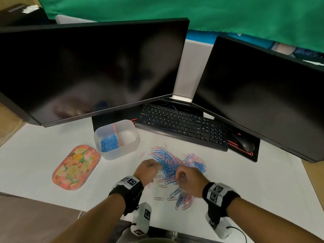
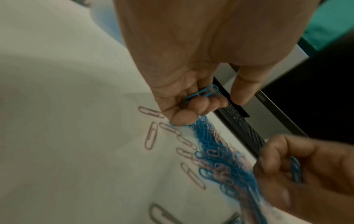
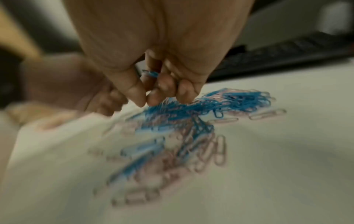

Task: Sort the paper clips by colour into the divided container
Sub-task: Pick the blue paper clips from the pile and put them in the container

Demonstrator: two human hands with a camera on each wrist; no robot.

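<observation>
Left hand: the left hand (image 1: pixel 147 170) sits at the near-left edge of the pile, fingers curled round a few blue clips (image 2: pixel 203 94) held in the palm, little finger touching the pile.
Right hand: the right hand (image 1: pixel 188 178) is over the near-right part of the pile, thumb and forefinger pinched together at the pile's top, more blue clips tucked under the curled fingers (image 3: pixel 166 84); this view is blurred.
Pile: mixed blue and pink paper clips (image 1: pixel 172 163) lie on the white desk (image 1: pixel 245 181) between and just beyond both hands, with loose pink ones scattered toward the person.
Container: the divided container (image 1: pixel 130 145) stands up and to the left of the pile; its left compartment holds blue clips, its right looks empty.
Key relation: the container lies forward-left of both hands, and the left hand is the nearer; I judge its handful goes to the left compartment.
Risk: tangled clips may drag pink ones along.
</observation>
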